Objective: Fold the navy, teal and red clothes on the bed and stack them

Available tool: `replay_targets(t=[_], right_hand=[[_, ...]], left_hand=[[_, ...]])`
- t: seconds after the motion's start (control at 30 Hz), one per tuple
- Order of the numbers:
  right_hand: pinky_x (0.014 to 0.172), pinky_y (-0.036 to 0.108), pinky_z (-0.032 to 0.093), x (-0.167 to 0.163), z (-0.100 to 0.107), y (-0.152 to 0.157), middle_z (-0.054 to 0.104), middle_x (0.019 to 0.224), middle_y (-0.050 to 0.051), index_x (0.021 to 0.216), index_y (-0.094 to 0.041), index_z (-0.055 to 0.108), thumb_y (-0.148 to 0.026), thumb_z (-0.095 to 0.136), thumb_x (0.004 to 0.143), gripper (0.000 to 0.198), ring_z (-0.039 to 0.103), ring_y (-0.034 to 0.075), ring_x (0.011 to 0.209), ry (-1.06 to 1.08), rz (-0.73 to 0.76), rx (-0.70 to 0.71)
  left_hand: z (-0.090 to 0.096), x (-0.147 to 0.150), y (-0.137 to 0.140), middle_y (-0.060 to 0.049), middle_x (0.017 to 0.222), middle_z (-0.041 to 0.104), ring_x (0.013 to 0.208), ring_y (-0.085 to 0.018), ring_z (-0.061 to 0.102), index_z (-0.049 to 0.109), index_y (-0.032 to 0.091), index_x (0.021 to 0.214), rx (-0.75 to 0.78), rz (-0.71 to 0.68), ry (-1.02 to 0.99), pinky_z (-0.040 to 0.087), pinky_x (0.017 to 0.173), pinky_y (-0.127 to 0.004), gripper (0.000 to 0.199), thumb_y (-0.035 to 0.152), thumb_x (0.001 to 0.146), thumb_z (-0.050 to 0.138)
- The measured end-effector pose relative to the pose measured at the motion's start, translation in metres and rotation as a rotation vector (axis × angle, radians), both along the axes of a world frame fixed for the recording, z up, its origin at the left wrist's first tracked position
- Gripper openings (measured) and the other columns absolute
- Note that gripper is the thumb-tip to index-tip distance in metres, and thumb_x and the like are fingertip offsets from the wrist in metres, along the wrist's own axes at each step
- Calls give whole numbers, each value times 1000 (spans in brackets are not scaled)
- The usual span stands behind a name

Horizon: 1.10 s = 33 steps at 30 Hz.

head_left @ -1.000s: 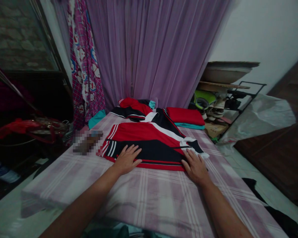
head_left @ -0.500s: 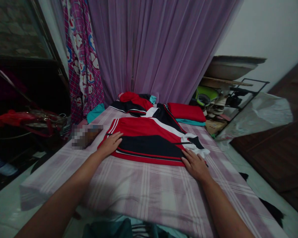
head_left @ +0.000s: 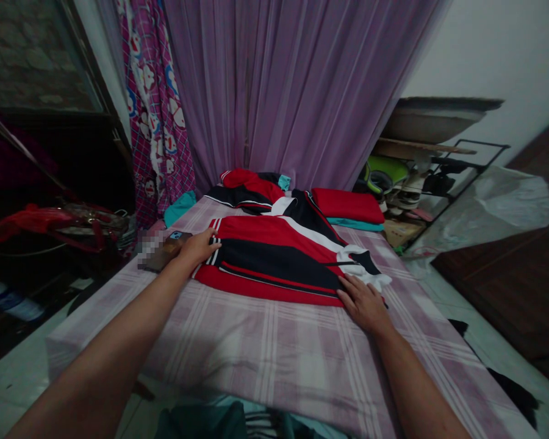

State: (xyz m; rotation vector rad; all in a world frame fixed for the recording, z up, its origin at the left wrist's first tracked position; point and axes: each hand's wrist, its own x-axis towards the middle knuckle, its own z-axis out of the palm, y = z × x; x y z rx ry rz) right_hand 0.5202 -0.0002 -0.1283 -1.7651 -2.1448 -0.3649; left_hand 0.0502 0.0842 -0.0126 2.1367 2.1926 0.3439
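Observation:
A red, navy and white track jacket point(head_left: 274, 259) lies folded narrow on the checked bedsheet, its striped hem to the left and white collar to the right. My left hand point(head_left: 200, 247) is at the hem, fingers and thumb closed on its edge. Near the collar, my right hand point(head_left: 363, 303) rests with fingers spread on the jacket's near edge. Just behind lies another red and navy garment point(head_left: 302, 213), loosely spread, with a white part touching the folded jacket.
A phone point(head_left: 179, 238) lies left of the jacket, partly blurred out. A folded red garment point(head_left: 348, 205) sits on a teal one point(head_left: 354, 224) at the back right. Purple curtains point(head_left: 274, 91) hang behind the bed. A shoe rack point(head_left: 452, 177) stands to the right.
My left hand has slid from the dark sleeve out to the jacket's striped hem, which now lies straighter. My right hand stays near the collar.

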Motion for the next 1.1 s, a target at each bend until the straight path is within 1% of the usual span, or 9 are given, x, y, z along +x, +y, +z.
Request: replay_targets(t=[0.13, 0.23, 0.33, 0.43, 0.6, 0.67, 0.83, 0.9, 1.1], right_hand=[[103, 51, 40, 3, -4, 2, 59, 138, 12, 132, -22, 62, -41, 40, 96, 46, 53, 28, 128, -18, 1, 27], [103, 52, 40, 6, -4, 2, 58, 140, 11, 134, -24, 60, -41, 40, 96, 46, 52, 29, 129, -48, 10, 21], [105, 57, 36, 3, 2, 1, 53, 145, 12, 139, -26, 55, -42, 37, 98, 47, 48, 31, 132, -66, -20, 22], [109, 59, 31, -17, 19, 1, 50, 148, 12, 141, -25, 52, -40, 35, 99, 48, 45, 30, 136, -48, -33, 51], [114, 55, 24, -72, 51, 15, 44, 153, 11, 146, -25, 46, -38, 31, 101, 49, 39, 26, 141, 18, 25, 72], [115, 55, 23, -91, 57, 22, 39, 155, 11, 149, -25, 42, -40, 31, 101, 51, 35, 26, 143, 23, 27, -6], [113, 56, 27, -112, 54, 29, 35, 157, 12, 150, -24, 40, -48, 34, 100, 55, 30, 27, 146, -29, 8, -359], [114, 56, 26, -112, 56, 27, 33, 159, 12, 151, -24, 38, -49, 33, 100, 57, 28, 27, 146, -33, 9, -399], [115, 56, 21, -89, 61, 9, 33, 159, 10, 151, -25, 38, -47, 33, 100, 55, 28, 26, 146, -25, 5, -211]], left_hand=[[-16, -4, 0, -11, 125, 68, 115, -25, 63, 60, 19, 126, 10, -10, 20, 49, 92, -31, 42, 35, 87, 56], [-19, -2, -5, -12, 132, 63, 122, -25, 58, 61, 18, 126, 77, -34, 25, 45, 101, -34, 41, 32, 89, 50], [-21, 9, -7, -10, 136, 62, 128, -22, 54, 62, 18, 127, 166, -200, 31, 39, 110, -35, 42, 34, 94, 41], [-34, 24, -12, -9, 141, 59, 134, -25, 49, 61, 20, 130, 144, -352, 86, 34, 114, -43, 47, 43, 97, 38], [-60, 36, -25, -11, 150, 49, 141, -31, 40, 56, 21, 137, 119, -340, 210, 26, 116, -55, 53, 50, 95, 42], [-62, 35, -27, -10, 149, 50, 141, -30, 39, 56, 22, 138, 124, -336, 213, 25, 116, -54, 54, 51, 95, 42], [-59, 33, -24, -11, 148, 51, 141, -31, 40, 56, 21, 138, 109, -331, 190, 26, 116, -54, 55, 51, 94, 42], [-60, 32, -22, -11, 148, 51, 141, -31, 40, 56, 19, 138, 116, -340, 203, 26, 116, -54, 56, 51, 94, 41], [-65, 31, -22, -11, 148, 51, 140, -31, 41, 49, 22, 143, 170, -346, 204, 27, 115, -54, 56, 49, 95, 41]])
